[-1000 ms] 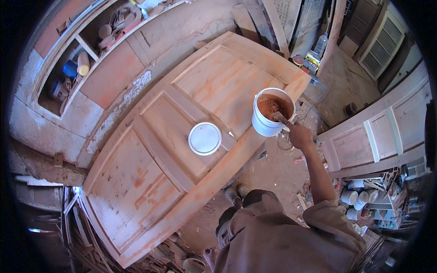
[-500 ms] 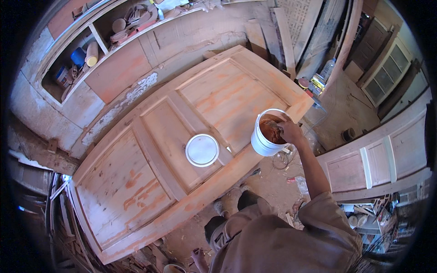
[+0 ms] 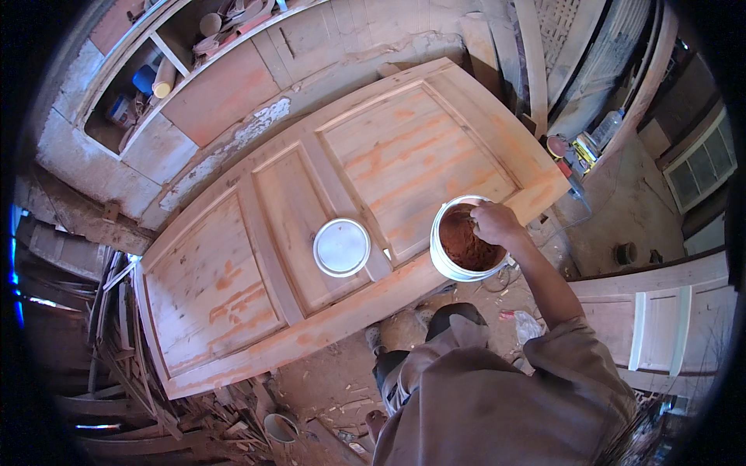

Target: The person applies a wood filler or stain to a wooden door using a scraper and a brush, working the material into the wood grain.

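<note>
The right hand is dipped over the rim of the white bucket of reddish-brown stain, which stands on the near edge of the panelled wooden door; its grip seems closed on something inside, perhaps a rag, though I cannot tell. Loading stain looks like the step in hand; next comes lifting out without dripping. The bucket's round white lid lies just beside on the door, and the left hand is out of view.

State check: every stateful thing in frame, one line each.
white bucket: open, upright on the door, holds red-brown paste.
round white lid: off the bucket, lying flat on the door.
wooden panel door: lying flat, bare wood with reddish smears.
right hand: closed, inside the bucket's mouth; anything it grips is hidden.
left hand: not in view.
</note>
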Available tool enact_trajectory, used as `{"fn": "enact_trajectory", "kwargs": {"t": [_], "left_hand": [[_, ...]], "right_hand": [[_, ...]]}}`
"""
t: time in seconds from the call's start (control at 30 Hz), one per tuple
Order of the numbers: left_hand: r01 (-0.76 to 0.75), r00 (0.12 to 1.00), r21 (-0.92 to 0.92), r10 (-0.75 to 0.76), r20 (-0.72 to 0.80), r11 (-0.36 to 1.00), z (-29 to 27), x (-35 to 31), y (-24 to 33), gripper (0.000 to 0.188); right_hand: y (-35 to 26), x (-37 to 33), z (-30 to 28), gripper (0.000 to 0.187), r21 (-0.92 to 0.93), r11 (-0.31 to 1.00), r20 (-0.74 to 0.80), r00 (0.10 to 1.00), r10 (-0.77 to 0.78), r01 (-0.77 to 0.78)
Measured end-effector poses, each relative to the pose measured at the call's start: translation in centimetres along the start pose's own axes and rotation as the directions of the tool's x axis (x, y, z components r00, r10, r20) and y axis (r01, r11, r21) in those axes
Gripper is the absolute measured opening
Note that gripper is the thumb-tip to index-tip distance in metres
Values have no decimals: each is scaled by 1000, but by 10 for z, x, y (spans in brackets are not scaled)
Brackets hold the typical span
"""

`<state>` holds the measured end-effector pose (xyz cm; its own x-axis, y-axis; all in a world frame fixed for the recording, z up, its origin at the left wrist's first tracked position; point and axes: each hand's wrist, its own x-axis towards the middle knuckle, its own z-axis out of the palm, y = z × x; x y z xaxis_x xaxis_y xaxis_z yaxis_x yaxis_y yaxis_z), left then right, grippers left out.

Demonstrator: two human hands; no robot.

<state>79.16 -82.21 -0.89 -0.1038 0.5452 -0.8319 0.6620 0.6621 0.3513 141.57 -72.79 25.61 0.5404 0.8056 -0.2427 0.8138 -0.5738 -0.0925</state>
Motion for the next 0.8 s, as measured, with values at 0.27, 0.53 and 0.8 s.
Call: {"fn": "enact_trajectory", "kwargs": {"t": [0.27, 0.53, 0.8], "left_hand": [[-163, 970, -100, 141, -200, 982, 48, -41, -13, 27], [-165, 963, -267, 97, -252, 950, 58, -54, -19, 27], [-140, 975, -391, 59, -212, 910, 53, -30, -23, 27]], "right_hand": [[10, -6, 1, 14, 67, 966, -5, 969, -248, 248], [15, 7, -5, 14, 38, 965, -50, 965, -256, 258], [7, 8, -16, 16, 92, 920, 53, 921, -387, 381]]}}
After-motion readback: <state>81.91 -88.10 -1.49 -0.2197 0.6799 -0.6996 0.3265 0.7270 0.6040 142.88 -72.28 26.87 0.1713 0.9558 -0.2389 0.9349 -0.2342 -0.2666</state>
